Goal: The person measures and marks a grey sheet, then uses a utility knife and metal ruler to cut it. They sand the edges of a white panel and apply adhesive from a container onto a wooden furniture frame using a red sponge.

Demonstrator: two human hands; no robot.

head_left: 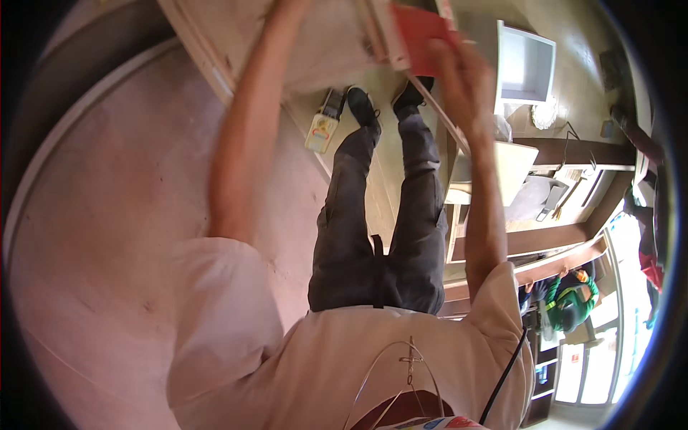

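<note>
My right hand (467, 82) is closed on a flat red sheet (421, 37), thumb on its near face. This sheet is beside the corner of a light wooden panel with raised edge strips (326, 46). What the sheet is made of cannot be told. My left forearm (249, 136) reaches across the panel's left side and is blurred. The left hand lies beyond the top edge of the picture, so its fingers are hidden.
A cream and black boxy object (322, 129) lies by my left shoe. To the right are a white drawer-like box (499, 68), a pale board (517, 168) and brown wooden frames (552, 235). A person in green (573, 307) works farther off. A large pinkish surface (136, 201) spreads left.
</note>
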